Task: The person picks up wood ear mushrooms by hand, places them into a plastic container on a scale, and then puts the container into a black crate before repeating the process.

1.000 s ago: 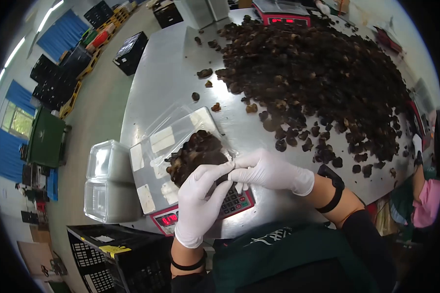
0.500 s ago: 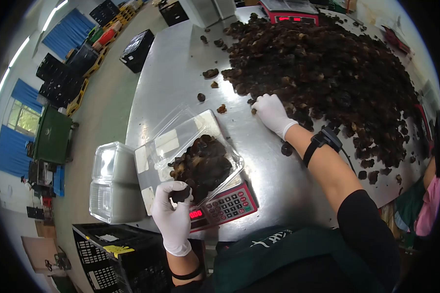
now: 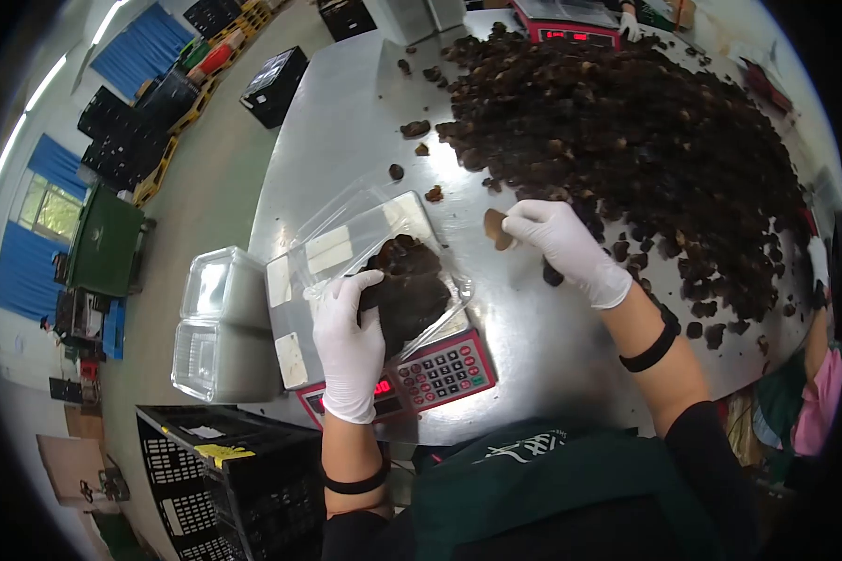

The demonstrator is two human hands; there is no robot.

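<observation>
My right hand (image 3: 571, 251), in a white glove, pinches a brown wood ear mushroom (image 3: 496, 230) above the metal table, left of the big pile of wood ears (image 3: 627, 140). Dark wood ears (image 3: 416, 294) lie heaped in a clear plastic box (image 3: 462, 292), its lid side folded out to the left. The box rests on a red digital scale (image 3: 482, 360) with a keypad and lit red digits, partly covered by my wrist. At the box's near left side my gloved left hand (image 3: 351, 341) closes thumb and fingers round a dark wood ear at the heap's edge.
Stacked clear boxes (image 3: 223, 285) stand left of the scale. Black crates (image 3: 225, 449) sit below the table's near left edge. A second red scale (image 3: 571, 33) is at the far end, with another person's gloved hand (image 3: 631, 26) beside it. Loose wood ears (image 3: 415, 129) are scattered over the metal table.
My right hand has come back from the pile's edge, lifting a brown wood ear. My left hand has moved up and inward, bringing its dark piece against the heap in the box.
</observation>
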